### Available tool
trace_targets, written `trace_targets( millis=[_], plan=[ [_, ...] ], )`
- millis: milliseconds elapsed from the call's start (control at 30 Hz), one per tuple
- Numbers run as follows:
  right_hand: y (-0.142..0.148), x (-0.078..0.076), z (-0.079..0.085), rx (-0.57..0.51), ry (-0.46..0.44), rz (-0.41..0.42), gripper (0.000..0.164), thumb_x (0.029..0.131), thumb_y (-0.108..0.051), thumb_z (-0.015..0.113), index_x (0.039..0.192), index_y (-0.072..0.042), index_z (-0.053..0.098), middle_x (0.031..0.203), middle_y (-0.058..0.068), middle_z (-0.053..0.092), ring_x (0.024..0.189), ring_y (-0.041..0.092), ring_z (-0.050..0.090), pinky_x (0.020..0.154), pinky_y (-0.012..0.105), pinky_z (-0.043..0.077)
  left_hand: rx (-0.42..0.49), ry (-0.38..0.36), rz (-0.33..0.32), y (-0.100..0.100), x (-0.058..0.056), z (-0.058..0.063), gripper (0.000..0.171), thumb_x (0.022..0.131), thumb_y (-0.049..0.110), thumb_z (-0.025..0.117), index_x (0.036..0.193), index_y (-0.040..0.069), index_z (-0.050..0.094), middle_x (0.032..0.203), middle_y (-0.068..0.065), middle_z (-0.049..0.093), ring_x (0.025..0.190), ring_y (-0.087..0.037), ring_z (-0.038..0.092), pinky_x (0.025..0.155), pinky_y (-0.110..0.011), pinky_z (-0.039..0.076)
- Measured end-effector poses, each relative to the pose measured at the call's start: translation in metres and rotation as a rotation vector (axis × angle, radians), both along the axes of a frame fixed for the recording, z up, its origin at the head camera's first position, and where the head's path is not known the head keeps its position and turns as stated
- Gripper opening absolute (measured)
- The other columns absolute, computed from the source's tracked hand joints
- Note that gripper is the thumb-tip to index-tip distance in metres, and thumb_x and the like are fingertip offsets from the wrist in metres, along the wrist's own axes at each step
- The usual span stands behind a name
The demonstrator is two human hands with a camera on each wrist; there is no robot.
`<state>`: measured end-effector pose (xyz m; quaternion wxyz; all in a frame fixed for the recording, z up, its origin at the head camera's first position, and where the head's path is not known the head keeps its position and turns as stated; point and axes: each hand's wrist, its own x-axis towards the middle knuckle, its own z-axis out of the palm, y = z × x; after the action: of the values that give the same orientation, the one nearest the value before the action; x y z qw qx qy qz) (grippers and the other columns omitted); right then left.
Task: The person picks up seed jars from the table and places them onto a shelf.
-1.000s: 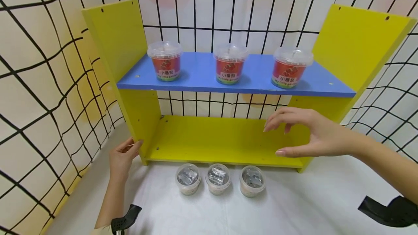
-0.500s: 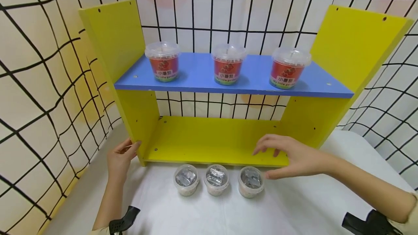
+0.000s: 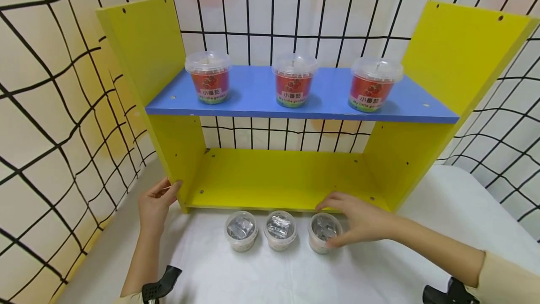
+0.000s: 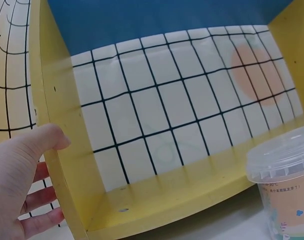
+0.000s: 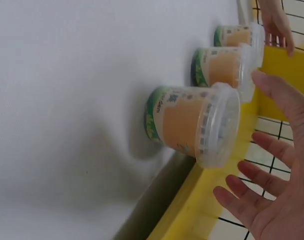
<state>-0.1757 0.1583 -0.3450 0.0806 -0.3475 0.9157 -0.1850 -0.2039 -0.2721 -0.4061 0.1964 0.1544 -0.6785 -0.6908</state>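
Note:
My left hand grips the front edge of the yellow left side panel of a small shelf unit, thumb on the edge and fingers on its outer side. Three clear-lidded plastic cups stand in a row on the white table before the unit: a left cup, a middle cup and a right cup. Around the right cup my right hand is spread, its thumb overlapping the rim in the head view. In the right wrist view its fingers stand apart from that cup.
On the blue upper board stand three red-labelled cups: a left one, a middle one and a right one. The yellow bottom board lies behind the table cups. Black wire grid closes the back and sides.
My right hand has come down and left from in front of the lower compartment to the right cup. The left hand keeps its grip on the panel.

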Motion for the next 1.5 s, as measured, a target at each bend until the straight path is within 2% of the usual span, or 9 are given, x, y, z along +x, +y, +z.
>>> trace_targets(
  millis=[333,467,633,833,1100,1500],
  plan=[
    [-0.009,0.002,-0.009,0.054,0.045,-0.05,0.072,0.063,-0.057,0.076,0.12,-0.018,0.057,0.115,0.001,0.052,0.103,0.023,0.052,0.08,0.045,0.05,0.014,-0.011,-0.013,0.0,0.001,0.001,0.044,0.079,0.015,0.073,0.119,0.003,0.061,0.091,0.017,0.062,0.073,-0.002,0.058,0.064,-0.014,0.053],
    [-0.011,0.004,-0.012,0.064,0.044,-0.07,0.073,0.061,-0.057,0.077,0.119,-0.018,0.057,0.113,0.001,0.052,0.1,0.021,0.052,0.076,0.042,0.051,0.012,-0.014,-0.016,0.0,0.001,0.002,0.045,0.079,0.015,0.073,0.12,0.002,0.06,0.092,0.017,0.061,0.073,-0.001,0.058,0.064,-0.013,0.053],
    [-0.013,0.004,-0.015,0.067,0.025,-0.071,0.072,0.062,-0.056,0.077,0.119,-0.016,0.056,0.113,0.002,0.052,0.102,0.021,0.05,0.078,0.042,0.05,0.005,-0.021,-0.017,0.001,0.001,0.002,0.045,0.079,0.016,0.073,0.12,0.001,0.059,0.093,0.017,0.061,0.073,-0.001,0.058,0.064,-0.013,0.053],
    [-0.015,0.003,-0.018,0.047,0.017,-0.07,0.071,0.063,-0.05,0.079,0.119,-0.013,0.056,0.11,0.004,0.052,0.098,0.021,0.05,0.077,0.041,0.05,0.015,-0.006,-0.006,0.0,0.0,0.002,0.043,0.078,0.015,0.074,0.117,0.002,0.062,0.09,0.016,0.062,0.073,-0.002,0.058,0.063,-0.014,0.053],
    [-0.016,0.003,-0.02,0.03,-0.007,-0.059,0.062,0.064,-0.035,0.082,0.118,-0.016,0.056,0.108,0.001,0.052,0.096,0.019,0.051,0.076,0.039,0.049,0.014,0.013,-0.011,0.001,0.001,0.001,0.042,0.078,0.014,0.074,0.117,0.003,0.063,0.089,0.017,0.063,0.072,-0.002,0.058,0.063,-0.013,0.053],
    [-0.02,0.003,-0.016,0.033,-0.028,-0.074,0.062,0.061,-0.028,0.083,0.116,-0.017,0.056,0.105,0.002,0.052,0.093,0.02,0.051,0.076,0.041,0.05,0.01,-0.036,-0.014,0.0,0.0,0.001,0.048,0.078,0.018,0.074,0.121,0.003,0.059,0.087,0.018,0.063,0.074,-0.002,0.059,0.065,-0.014,0.053]
  ],
)
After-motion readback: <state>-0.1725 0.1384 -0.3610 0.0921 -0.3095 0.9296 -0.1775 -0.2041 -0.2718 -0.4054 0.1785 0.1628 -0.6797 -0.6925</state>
